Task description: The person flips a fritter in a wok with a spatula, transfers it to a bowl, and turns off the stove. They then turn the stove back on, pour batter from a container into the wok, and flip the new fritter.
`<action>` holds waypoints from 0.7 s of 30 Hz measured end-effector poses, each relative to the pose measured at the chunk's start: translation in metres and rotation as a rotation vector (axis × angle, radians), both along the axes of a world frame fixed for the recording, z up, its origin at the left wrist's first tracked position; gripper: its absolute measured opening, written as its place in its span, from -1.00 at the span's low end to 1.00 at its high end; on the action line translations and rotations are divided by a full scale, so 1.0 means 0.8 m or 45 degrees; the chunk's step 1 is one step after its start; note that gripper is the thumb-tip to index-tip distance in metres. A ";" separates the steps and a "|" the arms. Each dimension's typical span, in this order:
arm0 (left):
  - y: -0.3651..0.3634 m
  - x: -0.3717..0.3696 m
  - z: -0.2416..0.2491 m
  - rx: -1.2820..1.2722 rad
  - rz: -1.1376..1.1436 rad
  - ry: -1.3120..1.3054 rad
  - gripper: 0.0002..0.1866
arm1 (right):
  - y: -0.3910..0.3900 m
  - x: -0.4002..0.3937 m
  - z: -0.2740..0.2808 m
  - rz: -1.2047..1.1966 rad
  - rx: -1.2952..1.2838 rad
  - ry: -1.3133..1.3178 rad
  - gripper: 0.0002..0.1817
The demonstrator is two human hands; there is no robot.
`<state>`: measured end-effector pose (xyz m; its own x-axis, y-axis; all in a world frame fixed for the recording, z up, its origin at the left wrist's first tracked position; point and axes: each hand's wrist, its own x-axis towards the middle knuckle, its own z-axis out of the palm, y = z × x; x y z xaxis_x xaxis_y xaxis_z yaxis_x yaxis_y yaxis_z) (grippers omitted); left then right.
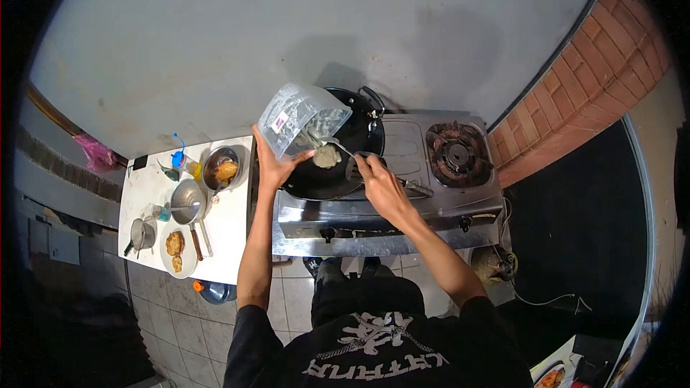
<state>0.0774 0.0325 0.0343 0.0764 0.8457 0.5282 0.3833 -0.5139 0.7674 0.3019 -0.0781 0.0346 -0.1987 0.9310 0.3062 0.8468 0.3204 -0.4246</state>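
One clear plastic container [302,119] tilts over the single black wok [338,162], the left hand [273,165] closed in a grip beneath it. The right hand [381,185] grips one spoon [332,142] above one pale batter patch [326,156] in the wok.

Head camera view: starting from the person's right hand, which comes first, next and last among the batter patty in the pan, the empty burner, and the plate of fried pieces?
From the right hand:
1. Batter patty, in the black pan, just left of the hand.
2. Empty burner, on the stove's right side.
3. Plate of fried pieces, far left on the white table.
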 end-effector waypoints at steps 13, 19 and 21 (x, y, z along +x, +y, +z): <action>-0.012 0.001 0.010 0.033 0.055 0.001 0.03 | -0.003 -0.005 -0.004 -0.062 -0.006 0.132 -0.54; -0.012 0.000 0.012 0.063 0.070 0.047 0.04 | 0.022 -0.014 -0.019 -0.057 0.010 0.174 -0.53; -0.010 -0.004 0.011 0.058 0.088 0.041 0.06 | 0.012 -0.012 -0.021 -0.022 0.010 0.160 -0.53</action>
<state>0.0741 0.0243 0.0435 0.0359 0.8248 0.5643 0.4434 -0.5192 0.7306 0.2924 -0.0688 0.0174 -0.1421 0.9316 0.3347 0.7926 0.3096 -0.5252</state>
